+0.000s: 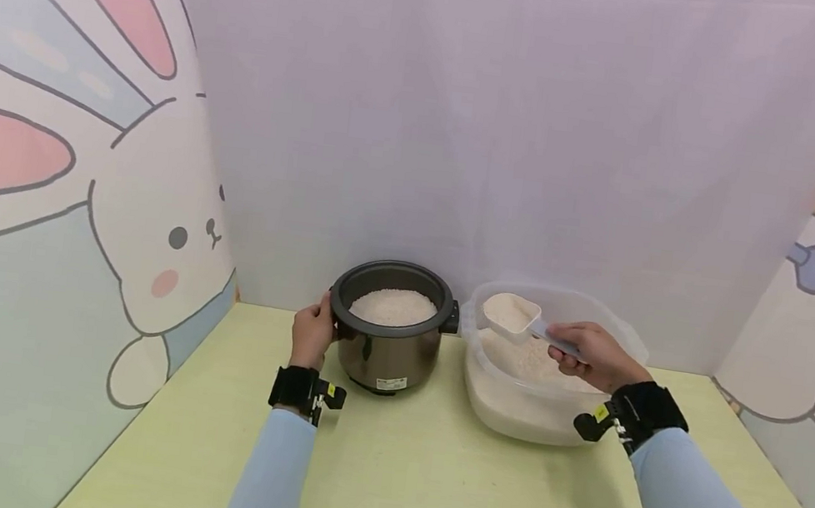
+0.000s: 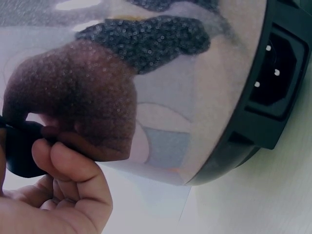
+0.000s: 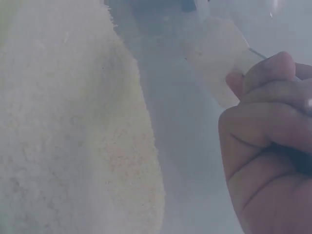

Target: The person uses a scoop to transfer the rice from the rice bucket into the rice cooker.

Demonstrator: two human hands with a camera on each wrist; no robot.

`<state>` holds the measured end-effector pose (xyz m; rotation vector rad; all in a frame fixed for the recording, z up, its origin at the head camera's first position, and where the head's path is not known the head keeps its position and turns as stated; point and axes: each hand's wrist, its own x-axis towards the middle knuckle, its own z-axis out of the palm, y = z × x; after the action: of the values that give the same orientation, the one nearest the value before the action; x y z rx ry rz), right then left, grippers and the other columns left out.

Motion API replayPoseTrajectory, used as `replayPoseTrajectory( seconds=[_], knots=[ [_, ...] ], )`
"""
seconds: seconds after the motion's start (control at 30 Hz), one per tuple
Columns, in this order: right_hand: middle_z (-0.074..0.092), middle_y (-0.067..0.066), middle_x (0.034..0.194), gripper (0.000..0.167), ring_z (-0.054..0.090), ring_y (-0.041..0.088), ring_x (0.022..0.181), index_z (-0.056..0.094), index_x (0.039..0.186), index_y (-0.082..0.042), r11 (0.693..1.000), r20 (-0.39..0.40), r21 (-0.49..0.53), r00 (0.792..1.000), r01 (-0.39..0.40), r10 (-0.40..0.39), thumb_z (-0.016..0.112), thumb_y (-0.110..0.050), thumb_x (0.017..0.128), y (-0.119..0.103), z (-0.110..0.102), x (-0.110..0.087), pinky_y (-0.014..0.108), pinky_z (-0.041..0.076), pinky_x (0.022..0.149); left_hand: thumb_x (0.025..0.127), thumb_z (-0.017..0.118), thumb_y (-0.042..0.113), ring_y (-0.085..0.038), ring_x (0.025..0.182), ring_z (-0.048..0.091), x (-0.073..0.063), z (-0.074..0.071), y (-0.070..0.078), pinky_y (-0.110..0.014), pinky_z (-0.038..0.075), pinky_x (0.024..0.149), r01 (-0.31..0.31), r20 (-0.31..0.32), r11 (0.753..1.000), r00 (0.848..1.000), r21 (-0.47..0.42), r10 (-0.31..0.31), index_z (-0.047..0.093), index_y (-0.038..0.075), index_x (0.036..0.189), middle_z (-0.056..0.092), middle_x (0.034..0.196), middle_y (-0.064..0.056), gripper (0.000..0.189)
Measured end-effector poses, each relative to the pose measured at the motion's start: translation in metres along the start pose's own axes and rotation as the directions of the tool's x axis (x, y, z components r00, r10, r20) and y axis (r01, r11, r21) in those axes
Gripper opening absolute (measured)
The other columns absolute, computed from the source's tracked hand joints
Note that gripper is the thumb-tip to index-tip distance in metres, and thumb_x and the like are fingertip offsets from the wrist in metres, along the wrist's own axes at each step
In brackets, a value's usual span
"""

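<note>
A dark rice cooker (image 1: 386, 359) without a lid stands against the back wall, with white rice (image 1: 394, 308) inside. My left hand (image 1: 312, 334) grips its left side handle; in the left wrist view the fingers curl round that black handle (image 2: 22, 153). To the cooker's right is a translucent tub (image 1: 527, 423) of rice (image 3: 73, 122). Above the tub my right hand (image 1: 595, 355) holds a measuring scoop (image 1: 529, 328) by its light blue handle. The scoop's bowl is heaped with rice and points left, near the tub's left rim.
The cooker's right handle (image 1: 451, 318) sits close to the tub's rim. A pale green table (image 1: 418, 490) carries both. Walls with cartoon rabbits rise on the left (image 1: 137, 240) and right, and a plain pale sheet (image 1: 504, 131) hangs behind.
</note>
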<state>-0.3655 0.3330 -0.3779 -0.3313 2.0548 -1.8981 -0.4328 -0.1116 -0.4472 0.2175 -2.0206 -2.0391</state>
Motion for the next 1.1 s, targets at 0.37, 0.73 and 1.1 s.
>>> replayPoseTrajectory(
  seconds=[0.37, 0.73, 1.1],
  knots=[
    [0.051, 0.001, 0.078, 0.028, 0.033, 0.011, 0.062, 0.039, 0.123, 0.006, 0.983, -0.015, 0.161, 0.996, 0.088, -0.086, 0.037, -0.021, 0.114, -0.007, -0.002, -0.005, 0.033, 0.022, 0.061, 0.108, 0.05, 0.044, -0.014, 0.061, 0.063, -0.002, 0.0, 0.002, -0.028, 0.055, 0.063, -0.001, 0.011, 1.0, 1.0, 0.002, 0.001, 0.061, 0.003, 0.085, 0.056, 0.078, -0.007, 0.048],
    [0.048, 0.002, 0.078, 0.018, 0.026, 0.015, 0.064, 0.034, 0.121, 0.004, 0.978, -0.051, 0.196, 0.997, 0.069, -0.06, 0.034, -0.013, 0.112, -0.048, 0.021, -0.004, 0.033, 0.023, 0.062, 0.108, 0.05, 0.044, -0.013, 0.059, 0.06, -0.002, -0.003, 0.0, -0.036, 0.058, 0.066, -0.033, -0.005, 0.999, 0.999, 0.019, 0.033, 0.06, 0.004, 0.08, 0.053, 0.069, -0.004, 0.049],
    [0.05, 0.006, 0.076, 0.024, 0.033, 0.014, 0.062, 0.053, 0.088, -0.003, 0.986, -0.087, 0.134, 0.992, 0.103, -0.092, 0.039, -0.005, 0.107, -0.09, 0.065, 0.015, 0.037, 0.022, 0.066, 0.108, 0.05, 0.045, -0.014, 0.061, 0.06, -0.003, 0.0, 0.0, -0.04, 0.058, 0.07, -0.02, -0.009, 1.0, 1.0, 0.011, 0.02, 0.059, 0.005, 0.079, 0.053, 0.073, -0.004, 0.049]
  ],
)
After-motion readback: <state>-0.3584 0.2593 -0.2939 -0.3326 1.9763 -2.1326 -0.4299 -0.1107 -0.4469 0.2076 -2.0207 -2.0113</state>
